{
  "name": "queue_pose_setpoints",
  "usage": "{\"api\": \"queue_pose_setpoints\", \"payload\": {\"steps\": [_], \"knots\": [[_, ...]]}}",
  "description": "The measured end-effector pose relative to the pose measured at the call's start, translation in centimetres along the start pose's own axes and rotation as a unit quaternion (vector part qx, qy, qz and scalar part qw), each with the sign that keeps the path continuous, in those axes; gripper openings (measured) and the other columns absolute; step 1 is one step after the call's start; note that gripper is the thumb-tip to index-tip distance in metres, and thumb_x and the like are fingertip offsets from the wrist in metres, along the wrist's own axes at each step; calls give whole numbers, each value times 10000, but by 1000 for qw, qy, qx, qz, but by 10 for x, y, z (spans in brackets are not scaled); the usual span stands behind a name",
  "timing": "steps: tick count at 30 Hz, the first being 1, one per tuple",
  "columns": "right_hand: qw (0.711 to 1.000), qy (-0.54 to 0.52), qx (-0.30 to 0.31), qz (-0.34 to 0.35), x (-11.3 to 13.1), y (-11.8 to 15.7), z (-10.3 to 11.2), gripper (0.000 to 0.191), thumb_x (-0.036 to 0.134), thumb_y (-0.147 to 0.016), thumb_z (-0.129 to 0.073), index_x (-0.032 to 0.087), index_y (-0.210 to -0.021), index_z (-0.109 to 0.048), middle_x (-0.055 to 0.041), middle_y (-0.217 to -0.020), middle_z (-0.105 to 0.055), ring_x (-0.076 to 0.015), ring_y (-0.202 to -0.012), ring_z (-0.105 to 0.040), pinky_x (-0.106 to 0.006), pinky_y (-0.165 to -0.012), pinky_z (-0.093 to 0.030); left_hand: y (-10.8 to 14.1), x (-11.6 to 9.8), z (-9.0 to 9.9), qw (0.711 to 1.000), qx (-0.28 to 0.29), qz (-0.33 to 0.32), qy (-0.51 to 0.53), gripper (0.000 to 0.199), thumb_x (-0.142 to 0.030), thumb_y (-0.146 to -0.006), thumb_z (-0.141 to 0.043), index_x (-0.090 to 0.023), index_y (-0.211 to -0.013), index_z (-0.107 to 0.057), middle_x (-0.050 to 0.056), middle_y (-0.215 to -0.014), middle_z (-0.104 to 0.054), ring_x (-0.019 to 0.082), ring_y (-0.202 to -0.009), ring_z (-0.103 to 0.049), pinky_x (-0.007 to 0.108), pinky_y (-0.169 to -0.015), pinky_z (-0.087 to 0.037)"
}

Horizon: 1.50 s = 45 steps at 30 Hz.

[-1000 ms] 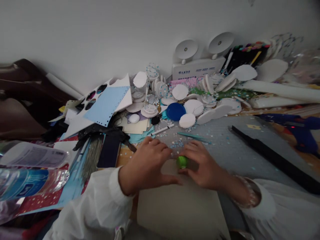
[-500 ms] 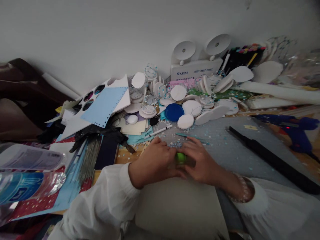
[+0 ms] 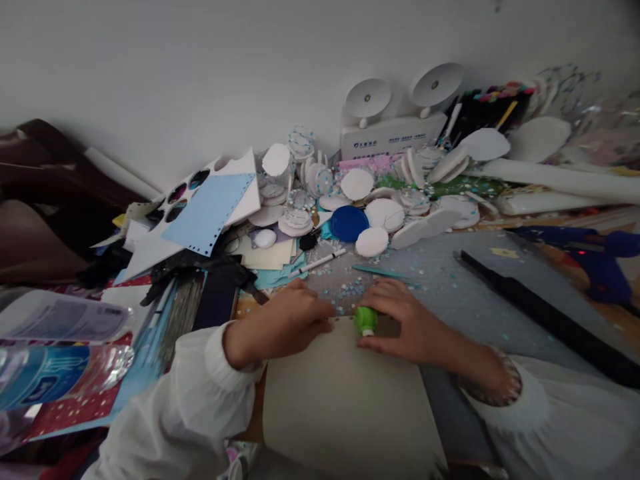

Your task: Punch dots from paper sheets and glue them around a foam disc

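A small green object with a pale end (image 3: 367, 321) is held between the fingers and thumb of my right hand (image 3: 413, 323), over the far edge of a pale sheet (image 3: 350, 400). My left hand (image 3: 285, 320) is to its left, apart from it, with fingers curled together at the sheet's far left corner. Whether anything small is between those fingertips is hidden. Small blue and white bits (image 3: 350, 290) lie scattered just beyond both hands.
White discs (image 3: 384, 215) and a blue lid (image 3: 349, 223) are piled behind. A blue glue gun (image 3: 585, 250) and a long black tool (image 3: 540, 313) lie right. Plastic bottles (image 3: 65, 373), a dark phone (image 3: 216, 300) and papers (image 3: 207, 207) lie left.
My hands have parted. My left hand has moved left, away from the green object, which stays in my right hand and now shows more fully. More of the sheet shows.
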State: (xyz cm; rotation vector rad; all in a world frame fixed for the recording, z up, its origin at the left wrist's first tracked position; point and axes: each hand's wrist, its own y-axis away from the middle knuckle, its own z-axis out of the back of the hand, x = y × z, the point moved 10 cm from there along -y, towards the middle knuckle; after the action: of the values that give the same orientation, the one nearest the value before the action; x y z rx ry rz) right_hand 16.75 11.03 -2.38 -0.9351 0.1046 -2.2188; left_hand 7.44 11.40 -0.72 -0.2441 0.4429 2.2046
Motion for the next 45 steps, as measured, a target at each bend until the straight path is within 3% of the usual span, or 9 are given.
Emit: {"api": "queue_pose_setpoints", "payload": {"steps": [8,19,21,24,25,31,39,43,45], "knots": [[999,-17,33,10,5,0,-6,385,459,-767,-713,183,-1010,-597,-77,-953,-656,-260,-945,-564,-430,-876,-367,1,-1,1,1000,-1,-7,0,75,-183,-882,-579,-183,-849,-646,9,-743,-660,172,-763,-627,339,-825,-386],[1000,-5,16,-18,6,1,-2,165,260,-766,-675,176,-851,-562,-79,-872,-609,-269,-878,-522,-420,-794,-357,2,-4,8,999,-25,-20,-14,86,-179,-885,-566,-194,-870,-649,7,-772,-665,163,-785,-613,323,-807,-371],[1000,-4,17,-19,10,0,-3,139,243,-772,-653,172,-824,-546,-80,-846,-594,-264,-851,-510,-415,-771,-345,1,-10,14,998,-44,-14,-34,120,-307,-857,-619,-199,-904,-645,19,-823,-671,193,-835,-606,339,-796,-366],[1000,-9,12,-12,15,-2,-3,129,224,-768,-633,170,-826,-531,-79,-832,-585,-256,-826,-501,-409,-755,-338,-5,-25,19,994,-82,-11,-78,535,-646,-710,-658,-161,-934,-631,67,-906,-668,257,-889,-587,379,-793,-370],[1000,-7,7,-8,16,-2,-2,124,210,-760,-623,170,-828,-527,-79,-828,-582,-255,-815,-498,-406,-746,-337,-8,-30,17,991,-90,-13,-95,592,-691,-695,-637,-142,-916,-628,79,-895,-666,262,-870,-586,385,-785,-374],[1000,17,-24,-4,13,2,-1,79,162,-724,-539,177,-798,-513,-80,-788,-564,-248,-770,-483,-405,-713,-335,-26,-46,-3,981,-109,-66,-146,448,-544,-834,-572,-102,-805,-633,97,-752,-648,249,-756,-582,396,-748,-377],[1000,19,-13,-20,8,-3,-3,118,204,-749,-604,186,-852,-548,-77,-845,-607,-260,-860,-513,-413,-762,-344,-21,-25,4,995,-75,-24,-63,472,-611,-773,-629,-149,-868,-637,69,-781,-679,249,-784,-632,362,-755,-431],[1000,12,-1,-11,8,0,-2,173,301,-799,-642,189,-902,-561,-83,-899,-615,-268,-906,-515,-411,-781,-348,-14,-19,8,998,-31,-35,-45,136,-328,-836,-664,-193,-846,-670,34,-750,-677,211,-756,-644,297,-696,-438],[1000,5,3,-9,7,2,-1,229,326,-797,-658,185,-952,-567,-92,-939,-613,-274,-926,-510,-418,-796,-349,-10,-11,6,999,-3,-14,-51,68,-217,-850,-634,-194,-808,-682,32,-746,-684,205,-741,-646,286,-666,-437]]}}
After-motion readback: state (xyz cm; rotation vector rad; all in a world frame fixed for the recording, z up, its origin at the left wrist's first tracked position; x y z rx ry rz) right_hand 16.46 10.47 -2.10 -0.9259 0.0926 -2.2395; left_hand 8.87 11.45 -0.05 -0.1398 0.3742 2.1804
